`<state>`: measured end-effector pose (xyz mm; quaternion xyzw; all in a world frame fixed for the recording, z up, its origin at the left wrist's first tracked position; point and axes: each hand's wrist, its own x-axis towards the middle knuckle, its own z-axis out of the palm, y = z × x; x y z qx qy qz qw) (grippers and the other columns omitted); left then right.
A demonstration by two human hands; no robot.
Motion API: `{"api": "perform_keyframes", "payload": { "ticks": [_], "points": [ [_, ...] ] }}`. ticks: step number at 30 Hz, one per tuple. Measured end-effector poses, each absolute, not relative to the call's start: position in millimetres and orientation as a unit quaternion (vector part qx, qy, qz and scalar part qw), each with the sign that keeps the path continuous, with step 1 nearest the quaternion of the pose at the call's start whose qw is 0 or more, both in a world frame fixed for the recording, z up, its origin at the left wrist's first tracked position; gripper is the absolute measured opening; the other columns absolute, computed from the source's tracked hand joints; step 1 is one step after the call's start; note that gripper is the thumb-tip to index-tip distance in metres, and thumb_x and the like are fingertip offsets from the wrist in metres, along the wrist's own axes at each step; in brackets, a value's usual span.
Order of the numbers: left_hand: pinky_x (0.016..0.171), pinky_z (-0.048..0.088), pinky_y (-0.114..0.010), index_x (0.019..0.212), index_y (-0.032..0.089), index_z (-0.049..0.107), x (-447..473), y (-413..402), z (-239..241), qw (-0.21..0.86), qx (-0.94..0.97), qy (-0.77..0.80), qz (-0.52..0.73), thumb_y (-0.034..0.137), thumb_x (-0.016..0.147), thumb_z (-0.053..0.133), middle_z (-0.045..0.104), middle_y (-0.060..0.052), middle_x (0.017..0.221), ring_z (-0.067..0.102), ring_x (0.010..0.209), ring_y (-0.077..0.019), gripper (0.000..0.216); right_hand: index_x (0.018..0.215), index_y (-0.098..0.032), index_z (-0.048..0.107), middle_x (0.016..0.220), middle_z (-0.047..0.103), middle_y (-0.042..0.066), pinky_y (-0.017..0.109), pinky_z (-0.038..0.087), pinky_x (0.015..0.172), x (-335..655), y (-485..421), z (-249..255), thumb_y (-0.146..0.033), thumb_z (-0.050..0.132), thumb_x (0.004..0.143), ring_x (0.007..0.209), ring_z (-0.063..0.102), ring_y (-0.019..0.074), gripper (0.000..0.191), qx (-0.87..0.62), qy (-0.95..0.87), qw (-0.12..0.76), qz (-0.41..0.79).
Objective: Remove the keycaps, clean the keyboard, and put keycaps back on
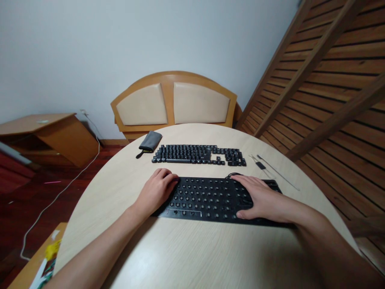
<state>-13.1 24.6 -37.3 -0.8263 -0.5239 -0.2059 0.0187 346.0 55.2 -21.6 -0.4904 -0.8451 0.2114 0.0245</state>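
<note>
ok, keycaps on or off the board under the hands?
Off: the keyboard shows bare switches, and the keycaps lie in rows on the table behind it.

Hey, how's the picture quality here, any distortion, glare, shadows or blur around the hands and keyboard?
Head view: wide-angle lens bows the table edge and the wooden slats; soft, even light, no glare on the black keyboard base; faint shadow under the left forearm; left hand and right hand are sharp, no motion blur.
</note>
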Motion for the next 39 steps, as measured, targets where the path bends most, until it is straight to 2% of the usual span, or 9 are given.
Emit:
{"api": "perform_keyframes", "payload": {
  "ticks": [5, 10, 14, 21, 25, 30, 34, 39],
  "points": [
    [0.077, 0.059, -0.039, 0.108, 0.018, 0.064, -1, 28, -43, -0.027, -0.783, -0.576, -0.234, 0.027, 0.099, 0.052, 0.064, -0.008, 0.105, 0.067, 0.084, -0.0222, 0.017, 0.153, -0.016, 0.037, 0.155, 0.043, 0.019, 0.058, 0.029, 0.119, 345, 55, -21, -0.055, 0.078, 0.062, 0.143, 0.035, 0.0447, 0.107, -0.489, -0.845, 0.022, 0.217],
    [0.085, 0.056, -0.041, 0.104, 0.02, 0.064, -4, 36, -45, -0.039, -0.732, -0.605, -0.311, 0.03, 0.097, 0.055, 0.069, -0.007, 0.103, 0.068, 0.091, -0.0242, 0.015, 0.154, -0.02, 0.037, 0.156, 0.043, 0.017, 0.059, 0.028, 0.119, 347, 55, -21, -0.054, 0.08, 0.061, 0.144, 0.035, 0.0448, 0.108, -0.478, -0.85, 0.026, 0.22],
    [0.089, 0.054, -0.041, 0.107, 0.019, 0.064, -12, 37, -42, -0.042, -0.71, -0.608, -0.353, 0.032, 0.098, 0.055, 0.071, -0.009, 0.104, 0.068, 0.096, -0.0249, 0.018, 0.154, -0.018, 0.037, 0.158, 0.041, 0.017, 0.057, 0.027, 0.121, 347, 55, -19, -0.055, 0.08, 0.06, 0.145, 0.033, 0.0433, 0.109, -0.482, -0.848, 0.011, 0.222],
    [0.09, 0.054, -0.042, 0.1, 0.021, 0.072, -10, 35, -39, -0.133, -0.775, -0.55, -0.281, 0.032, 0.096, 0.054, 0.074, -0.008, 0.102, 0.069, 0.096, -0.0246, 0.021, 0.153, -0.017, 0.038, 0.157, 0.043, 0.018, 0.058, 0.029, 0.12, 345, 54, -18, -0.056, 0.081, 0.06, 0.144, 0.034, 0.0442, 0.11, -0.484, -0.844, 0.018, 0.229],
    [0.089, 0.055, -0.043, 0.095, 0.022, 0.075, -7, 43, -45, -0.153, -0.724, -0.601, -0.302, 0.03, 0.09, 0.06, 0.078, -0.007, 0.099, 0.071, 0.092, -0.0269, 0.018, 0.153, -0.018, 0.039, 0.156, 0.043, 0.018, 0.059, 0.029, 0.119, 348, 55, -22, -0.057, 0.081, 0.06, 0.144, 0.034, 0.0447, 0.109, -0.478, -0.848, 0.029, 0.225],
    [0.093, 0.054, -0.045, 0.098, 0.019, 0.074, -8, 48, -50, -0.134, -0.669, -0.646, -0.342, 0.032, 0.089, 0.06, 0.078, -0.009, 0.103, 0.072, 0.097, -0.029, 0.021, 0.154, -0.02, 0.038, 0.157, 0.042, 0.017, 0.06, 0.029, 0.119, 347, 55, -21, -0.057, 0.081, 0.06, 0.144, 0.035, 0.0448, 0.109, -0.479, -0.848, 0.021, 0.225],
    [0.092, 0.055, -0.041, 0.103, 0.019, 0.073, -8, 46, -48, -0.156, -0.662, -0.64, -0.359, 0.036, 0.092, 0.058, 0.078, -0.008, 0.104, 0.072, 0.096, -0.0264, 0.025, 0.154, -0.015, 0.037, 0.159, 0.04, 0.018, 0.057, 0.028, 0.12, 344, 54, -16, -0.055, 0.08, 0.062, 0.146, 0.033, 0.0436, 0.11, -0.487, -0.844, 0.001, 0.223],
    [0.091, 0.055, -0.043, 0.096, 0.023, 0.075, -7, 45, -50, -0.197, -0.677, -0.625, -0.335, 0.031, 0.086, 0.065, 0.079, -0.006, 0.1, 0.073, 0.095, -0.0277, 0.017, 0.154, -0.018, 0.038, 0.158, 0.041, 0.017, 0.059, 0.028, 0.12, 343, 53, -14, -0.055, 0.08, 0.061, 0.145, 0.033, 0.0449, 0.108, -0.487, -0.843, 0.008, 0.228]
  ]
}}
